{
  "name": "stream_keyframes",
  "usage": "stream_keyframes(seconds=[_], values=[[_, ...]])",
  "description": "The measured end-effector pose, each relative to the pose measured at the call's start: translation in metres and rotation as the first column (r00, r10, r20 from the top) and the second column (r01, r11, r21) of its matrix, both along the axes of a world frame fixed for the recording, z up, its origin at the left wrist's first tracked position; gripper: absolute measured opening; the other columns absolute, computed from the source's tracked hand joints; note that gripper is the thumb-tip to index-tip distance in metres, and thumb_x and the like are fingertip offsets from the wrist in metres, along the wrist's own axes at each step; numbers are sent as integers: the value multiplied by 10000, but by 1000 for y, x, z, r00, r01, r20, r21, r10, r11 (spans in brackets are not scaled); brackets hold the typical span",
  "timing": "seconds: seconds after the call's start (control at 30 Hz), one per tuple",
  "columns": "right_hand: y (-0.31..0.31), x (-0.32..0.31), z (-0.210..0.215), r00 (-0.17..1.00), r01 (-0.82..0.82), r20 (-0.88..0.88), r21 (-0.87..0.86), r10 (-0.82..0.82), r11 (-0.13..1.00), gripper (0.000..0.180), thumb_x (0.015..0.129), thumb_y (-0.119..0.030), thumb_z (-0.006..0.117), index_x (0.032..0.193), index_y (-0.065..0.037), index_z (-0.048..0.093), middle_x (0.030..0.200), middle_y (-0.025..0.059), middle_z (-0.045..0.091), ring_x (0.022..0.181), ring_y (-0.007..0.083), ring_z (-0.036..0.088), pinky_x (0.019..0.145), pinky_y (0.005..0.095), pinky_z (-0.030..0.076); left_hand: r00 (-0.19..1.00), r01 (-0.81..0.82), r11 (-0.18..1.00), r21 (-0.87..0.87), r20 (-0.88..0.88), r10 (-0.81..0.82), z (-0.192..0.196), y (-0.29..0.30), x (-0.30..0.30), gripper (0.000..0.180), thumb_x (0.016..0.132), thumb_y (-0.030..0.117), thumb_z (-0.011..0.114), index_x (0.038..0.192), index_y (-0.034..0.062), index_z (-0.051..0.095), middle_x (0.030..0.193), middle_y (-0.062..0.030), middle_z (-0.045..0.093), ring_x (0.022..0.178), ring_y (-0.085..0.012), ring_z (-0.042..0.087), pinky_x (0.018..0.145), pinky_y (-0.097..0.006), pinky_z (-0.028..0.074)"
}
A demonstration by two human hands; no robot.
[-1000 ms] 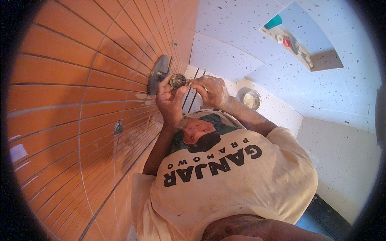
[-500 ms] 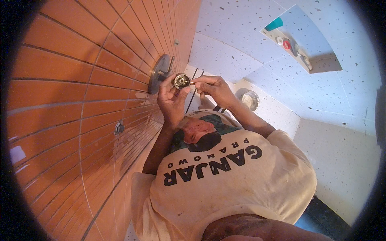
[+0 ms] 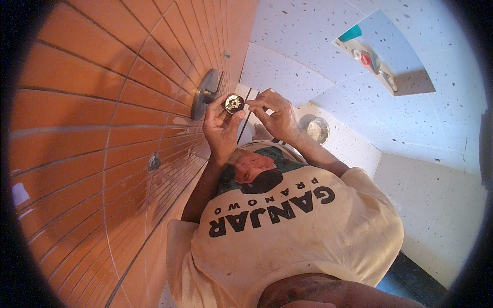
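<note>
My left hand (image 3: 220, 128) is raised in front of my chest and holds a small round metal knob (image 3: 233, 103) by its rim, its hollow face turned toward me. My right hand (image 3: 276, 115) is beside it, fingertips pinched at the knob's right edge; whether something small sits between them is too small to tell. Just left of the knob, a round metal wall plate (image 3: 204, 93) with a short stem sits on the orange tiled wall (image 3: 102, 102). My cream printed shirt (image 3: 287, 226) fills the lower middle.
A white speckled floor (image 3: 308, 46) lies below, with a round metal drain (image 3: 317, 129) near my right forearm. A pale flat sheet (image 3: 382, 56) with several small coloured parts lies farther off. A small metal fitting (image 3: 153, 162) sticks out of the wall tiles.
Both hands have drawn the knob a little away from the wall plate and turned its face toward me. My right hand has shifted closer to the knob.
</note>
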State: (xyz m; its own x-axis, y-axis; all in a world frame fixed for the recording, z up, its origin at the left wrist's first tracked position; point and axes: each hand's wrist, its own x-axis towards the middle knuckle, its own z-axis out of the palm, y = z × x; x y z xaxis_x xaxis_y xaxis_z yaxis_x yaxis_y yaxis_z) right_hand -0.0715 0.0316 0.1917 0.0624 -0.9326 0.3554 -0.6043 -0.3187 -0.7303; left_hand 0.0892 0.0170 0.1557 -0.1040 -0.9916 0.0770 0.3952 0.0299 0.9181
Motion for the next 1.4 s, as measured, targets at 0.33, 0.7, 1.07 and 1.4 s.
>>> stream_keyframes(seconds=[0.33,0.7,1.07,1.4], values=[[4,9,-12,995,94,29,-71,-92,993,117,773,0,712,867,-57,671,731,88,608,655,219,594,596,321,499,1000,5,1000,3,-15,-5,-4,1,0,463,821,-31,691,1226,-53,469,1143,-147,603,1038,-196,612,906,-297,509],[8,-4,-20,641,-234,711,540,-289,808,188,872,-118,677,1006,8,638,917,91,686,774,139,641,706,270,535,1000,-13,1000,-3,-23,13,-4,3,-1,453,826,-16,692,1224,-36,476,1120,-139,611,1016,-178,615,889,-289,511],[10,-6,-13,320,-462,876,477,-361,748,296,947,-132,560,1179,51,588,1053,180,666,883,216,670,782,312,567,1000,-30,1000,-4,6,30,-6,2,1,474,836,31,705,1248,-21,478,1101,-114,631,1019,-162,603,906,-297,485],[9,2,-18,763,-195,626,461,-162,866,224,935,-87,590,1118,39,622,952,125,703,805,144,663,712,280,557,999,-25,1000,15,-28,25,-6,3,2,469,833,19,702,1241,-29,475,1110,-123,623,1012,-170,610,904,-292,492]])
